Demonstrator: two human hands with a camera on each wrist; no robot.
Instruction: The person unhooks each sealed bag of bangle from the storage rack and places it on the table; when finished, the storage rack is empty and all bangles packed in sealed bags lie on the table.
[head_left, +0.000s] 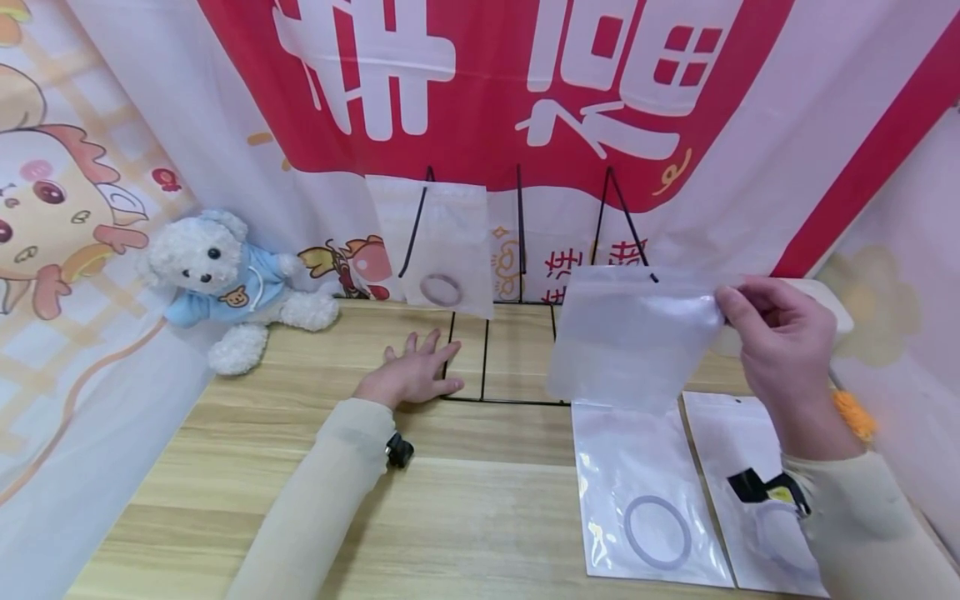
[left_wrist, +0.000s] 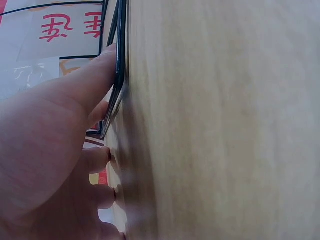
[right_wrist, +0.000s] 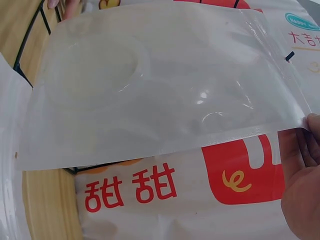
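My right hand point(head_left: 787, 333) pinches the upper right corner of a translucent zip bag point(head_left: 630, 342) between thumb and fingers. The bag's top edge is at the tip of a black hook point(head_left: 633, 229), which pokes through it in the right wrist view. A faint ring shape shows inside the bag point(right_wrist: 165, 90). My left hand point(head_left: 412, 372) lies with spread fingers on the table beside the base of a black wire rack point(head_left: 525, 403). In the left wrist view, its thumb point(left_wrist: 95, 80) touches the rack's wire. Another bag point(head_left: 457, 233) with a ring hangs on the rack's left hook.
Two more flat bags lie on the wooden table point(head_left: 465, 517): one point(head_left: 607, 492) with a purple ring and another point(head_left: 720, 425) partly under my right arm. A white teddy bear point(head_left: 240, 275) in blue sits at the left. A red and white cloth point(head_left: 480, 133) hangs behind.
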